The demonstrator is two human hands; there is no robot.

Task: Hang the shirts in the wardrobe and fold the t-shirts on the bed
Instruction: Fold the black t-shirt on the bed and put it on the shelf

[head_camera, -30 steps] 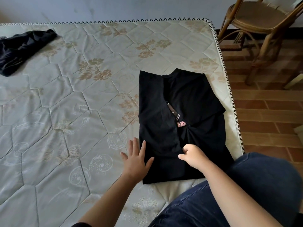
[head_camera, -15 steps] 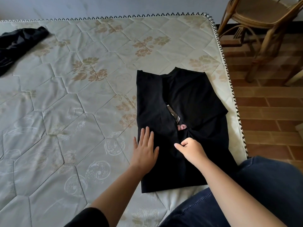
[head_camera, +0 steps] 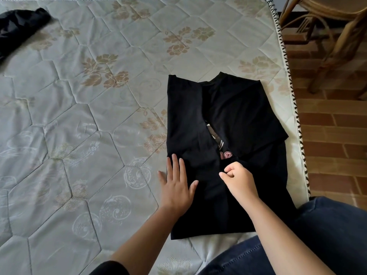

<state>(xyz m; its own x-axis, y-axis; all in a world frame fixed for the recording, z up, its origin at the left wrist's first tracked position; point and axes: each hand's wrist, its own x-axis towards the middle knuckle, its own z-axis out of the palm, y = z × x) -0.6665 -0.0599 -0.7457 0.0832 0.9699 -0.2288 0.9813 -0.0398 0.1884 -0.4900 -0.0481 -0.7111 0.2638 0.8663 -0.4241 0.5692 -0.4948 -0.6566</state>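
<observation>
A black t-shirt (head_camera: pixel 236 116) lies on the bed (head_camera: pixel 83 120) near its right edge, both sides folded inward so a strip of pink print shows in the gap. My left hand (head_camera: pixel 176 185) lies flat with straight fingers on the shirt's left flap, its palm partly on the mattress. My right hand (head_camera: pixel 238 179) has its fingers curled and pinches the fabric of the right flap near the middle seam.
Another black garment (head_camera: pixel 17 26) lies crumpled at the bed's far left. A wooden rattan chair (head_camera: pixel 327 36) stands on the brick floor (head_camera: pixel 333 135) beyond the bed's right edge. My knee in blue jeans (head_camera: pixel 317 235) rests at the bed's near corner.
My left hand slid forward from the mattress onto the shirt's left flap. My right hand moved slightly up along the middle, still pinching the fabric.
</observation>
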